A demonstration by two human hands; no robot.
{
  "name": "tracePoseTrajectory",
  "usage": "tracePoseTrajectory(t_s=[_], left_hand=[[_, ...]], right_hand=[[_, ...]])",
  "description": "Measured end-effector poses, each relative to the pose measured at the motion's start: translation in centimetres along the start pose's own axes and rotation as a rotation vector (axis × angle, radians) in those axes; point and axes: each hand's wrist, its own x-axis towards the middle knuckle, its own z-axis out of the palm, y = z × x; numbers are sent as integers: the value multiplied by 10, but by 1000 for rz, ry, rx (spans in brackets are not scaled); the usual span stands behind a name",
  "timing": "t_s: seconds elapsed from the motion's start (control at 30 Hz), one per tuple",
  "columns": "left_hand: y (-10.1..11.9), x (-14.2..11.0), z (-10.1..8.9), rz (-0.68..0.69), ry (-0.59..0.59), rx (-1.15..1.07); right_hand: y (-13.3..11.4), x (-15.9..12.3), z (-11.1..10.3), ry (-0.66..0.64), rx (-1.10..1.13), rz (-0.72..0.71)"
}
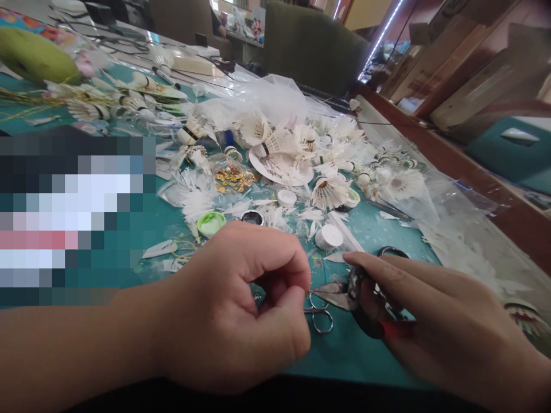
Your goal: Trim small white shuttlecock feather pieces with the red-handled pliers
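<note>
A pixelated patch hides the table's left side. Whatever the left hand pinches is too small to tell.

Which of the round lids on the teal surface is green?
The green-rimmed plastic lid, just beyond the left hand; the white lid and the dark-centred lid nearby are not green.

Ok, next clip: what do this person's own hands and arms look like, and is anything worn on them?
The left hand and right hand are both bare, with no gloves, rings or tape showing. The left forearm is bare too, with no sleeve or watch in view; the right arm runs out of frame.
</note>
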Motion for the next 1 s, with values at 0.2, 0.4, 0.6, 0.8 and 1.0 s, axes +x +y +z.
tracePoseTrajectory(t_s=[0.2, 0.4, 0.6, 0.8, 1.0], left_hand=[[-1, -1, 4, 80, 64, 35], [2, 4, 1, 120, 66, 5], [3, 10, -2, 197, 70, -3], [1, 8, -5, 252, 46, -15], [-1, 8, -6, 313, 57, -25]], right_hand=[[-2, 6, -3, 1, 97, 29], [-2, 10, -5, -24, 170, 37], [-3, 4, -6, -79, 200, 86], [-6, 7, -7, -114, 318, 150], [-7, 11, -11, -134, 339, 203]])
